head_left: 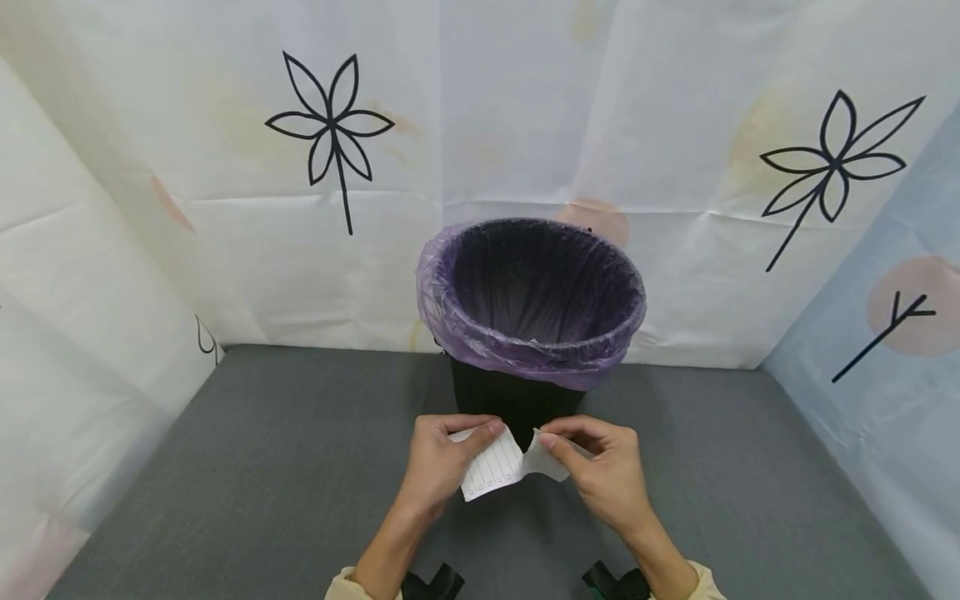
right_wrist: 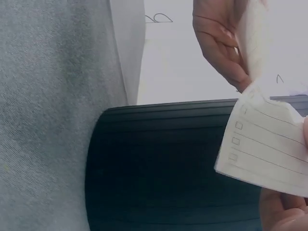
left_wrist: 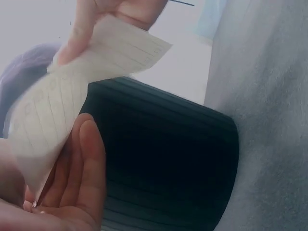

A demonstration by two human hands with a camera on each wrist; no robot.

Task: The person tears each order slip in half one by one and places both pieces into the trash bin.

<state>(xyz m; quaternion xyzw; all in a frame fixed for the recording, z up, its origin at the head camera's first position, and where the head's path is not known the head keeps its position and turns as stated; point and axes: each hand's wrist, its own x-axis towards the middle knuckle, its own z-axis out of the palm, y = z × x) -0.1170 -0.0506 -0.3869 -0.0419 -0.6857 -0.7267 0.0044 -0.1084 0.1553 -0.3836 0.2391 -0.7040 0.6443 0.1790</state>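
A lined sheet of paper (head_left: 492,468) with small checkbox squares along one edge spans the gap between both hands, in front of the bin. A tear splits it from the top, and the halves still meet at a narrow strip low down. My left hand (head_left: 441,457) pinches the left half between thumb and fingers. On the other side, my right hand (head_left: 603,467) pinches the right half, which is twisted and bent. In the right wrist view, the checkbox edge of the paper (right_wrist: 264,144) faces the camera, with the bin behind it.
Beyond the hands stands a black bin (head_left: 517,408) lined with a purple plastic bag (head_left: 517,358) folded over its rim. It stands on a grey cloth surface (head_left: 322,467). White fabric (head_left: 510,108) with leaf drawings encloses the back and sides.
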